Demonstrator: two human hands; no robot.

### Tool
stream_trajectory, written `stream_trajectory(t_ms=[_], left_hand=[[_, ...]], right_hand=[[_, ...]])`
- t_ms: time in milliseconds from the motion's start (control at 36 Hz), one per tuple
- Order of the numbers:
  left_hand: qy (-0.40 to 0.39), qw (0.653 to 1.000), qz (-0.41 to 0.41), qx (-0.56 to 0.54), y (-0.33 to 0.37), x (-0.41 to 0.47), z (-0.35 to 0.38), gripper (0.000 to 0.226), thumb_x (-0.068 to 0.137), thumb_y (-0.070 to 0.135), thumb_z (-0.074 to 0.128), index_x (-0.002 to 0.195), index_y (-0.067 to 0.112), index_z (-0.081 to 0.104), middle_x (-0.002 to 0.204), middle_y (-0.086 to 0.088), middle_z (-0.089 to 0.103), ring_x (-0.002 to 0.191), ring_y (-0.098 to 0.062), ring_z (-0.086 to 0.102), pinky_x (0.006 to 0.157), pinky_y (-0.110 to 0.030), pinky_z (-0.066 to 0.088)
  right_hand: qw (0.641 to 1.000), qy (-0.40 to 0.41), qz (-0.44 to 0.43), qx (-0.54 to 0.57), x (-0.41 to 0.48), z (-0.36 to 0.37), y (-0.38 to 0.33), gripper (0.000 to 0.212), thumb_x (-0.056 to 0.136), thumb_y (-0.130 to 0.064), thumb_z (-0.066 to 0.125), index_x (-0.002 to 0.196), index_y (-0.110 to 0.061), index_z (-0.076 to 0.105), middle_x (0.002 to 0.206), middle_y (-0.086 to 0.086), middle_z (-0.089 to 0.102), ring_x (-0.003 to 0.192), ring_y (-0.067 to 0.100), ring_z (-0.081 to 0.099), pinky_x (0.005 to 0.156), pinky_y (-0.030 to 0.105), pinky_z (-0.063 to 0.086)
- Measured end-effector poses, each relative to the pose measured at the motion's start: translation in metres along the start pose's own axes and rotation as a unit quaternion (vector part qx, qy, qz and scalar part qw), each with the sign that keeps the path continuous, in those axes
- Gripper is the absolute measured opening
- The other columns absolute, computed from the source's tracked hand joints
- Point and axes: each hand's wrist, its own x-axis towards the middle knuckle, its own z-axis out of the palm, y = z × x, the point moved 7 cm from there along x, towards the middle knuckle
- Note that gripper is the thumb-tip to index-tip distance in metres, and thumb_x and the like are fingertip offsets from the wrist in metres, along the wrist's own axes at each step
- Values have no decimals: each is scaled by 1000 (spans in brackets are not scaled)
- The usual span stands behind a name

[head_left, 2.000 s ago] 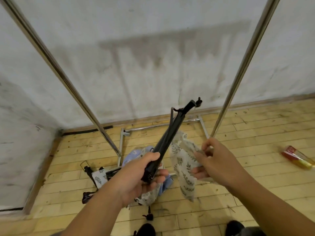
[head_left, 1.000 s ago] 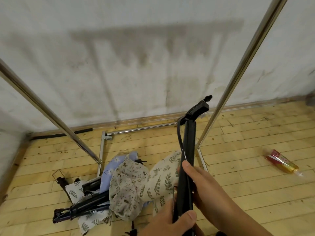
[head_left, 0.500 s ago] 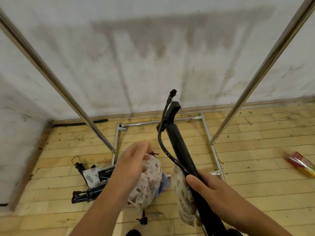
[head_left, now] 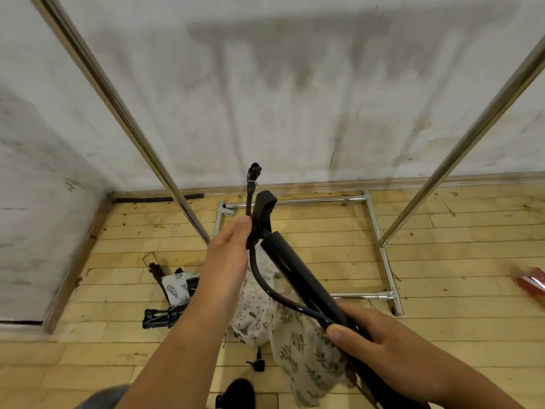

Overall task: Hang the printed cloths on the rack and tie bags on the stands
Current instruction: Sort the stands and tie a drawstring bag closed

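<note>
Both hands hold one black folded tubular stand [head_left: 298,273] in front of the chrome metal clothes rack [head_left: 124,113]

The right hand [head_left: 374,343] is closed around the lower part of the stand, thumb on top, and the stand slants up and away to the left hand [head_left: 227,261], which grips its top end with the thumb pressing a thin black cable [head_left: 259,278] against it. A cream leaf-printed cloth bag [head_left: 306,361] hangs just under the right hand, touching the stand. A pale cloth printed with small figures [head_left: 253,308] sits below the left wrist, between the two forearms. On the yellow wooden plank floor [head_left: 442,231], left of the left forearm, lie more black folded stands [head_left: 165,314] with a white leaf-print bag [head_left: 175,286] among them. A red packet [head_left: 530,283] lies well to the right of the right hand
</note>
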Motion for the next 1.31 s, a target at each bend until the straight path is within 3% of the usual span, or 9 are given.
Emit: stream_trajectory(t_ms=[167, 389, 556, 667, 833, 944, 1056, 1194, 1306], left_hand=[[-1, 1000, 21, -10, 2, -1, 0, 35, 105, 46, 52, 123, 25, 74, 125, 6, 73, 122, -11, 63, 112, -37, 43], [68, 994, 88, 20, 12, -1, -8, 40, 111, 37, 39, 102, 15, 71, 92, 3, 69, 68, 16, 58, 57, 2, 38], [111, 989, 100, 8, 12, -1, -19, 34, 110, 42, 40, 94, 26, 66, 83, -2, 58, 71, -10, 53, 70, -31, 46], [87, 994, 60, -11, 9, 1, -19, 39, 110, 45, 40, 100, 21, 69, 72, 8, 61, 60, 4, 57, 67, -24, 42], [41, 999, 5, -12, 6, -1, -13, 34, 104, 58, 45, 93, 43, 73, 99, 16, 73, 104, -5, 61, 93, -31, 33], [71, 996, -26, -42, 3, 3, -18, 47, 104, 61, 42, 95, 36, 81, 114, 9, 74, 121, -13, 58, 107, -39, 32], [56, 996, -65, -21, -11, 6, -15, 47, 109, 51, 35, 125, 19, 66, 123, 4, 67, 123, -15, 58, 112, -45, 37], [-29, 991, -101, 79, -35, -1, 1, 20, 106, 36, 53, 116, 23, 65, 109, 0, 74, 98, -17, 71, 96, -46, 57], [-134, 973, -140, 122, -47, -20, 25, 18, 105, 35, 55, 113, 22, 65, 108, -1, 75, 98, -21, 75, 85, -41, 61]], right_hand=[[1000, -13, -15, -4, -2, 1, -3, 32, 90, -60, 48, 119, -55, 59, 112, -36, 63, 106, -13, 60, 82, 6, 45], [999, -31, -22, -9, -2, 4, 1, 37, 90, -67, 51, 120, -50, 64, 106, -18, 69, 101, 1, 65, 84, 17, 51], [998, -38, -31, -28, -2, 8, 2, 41, 93, -70, 50, 122, -45, 64, 110, -9, 70, 103, 11, 67, 94, 45, 55], [998, -38, -40, -4, -1, 7, 2, 34, 92, -70, 50, 119, -54, 63, 110, -13, 70, 103, 7, 67, 94, 39, 56], [998, -27, -38, 37, -2, 3, 0, 27, 94, -58, 56, 119, -56, 64, 108, -14, 71, 96, 7, 70, 83, 28, 58], [997, -19, -29, 62, -4, 0, -1, 29, 91, -57, 58, 118, -50, 69, 103, -12, 71, 91, 14, 71, 77, 30, 60], [996, -7, -22, 86, -5, -3, -2, 34, 87, -58, 56, 116, -46, 70, 100, -14, 72, 91, 10, 72, 77, 25, 59], [992, 20, -24, 121, -8, -7, -5, 27, 89, -57, 52, 106, -49, 72, 101, -6, 75, 90, 11, 72, 78, 27, 57], [983, 40, -32, 174, -9, -11, -10, 31, 97, -62, 51, 96, -41, 74, 89, -2, 74, 80, 11, 72, 74, 27, 54]])
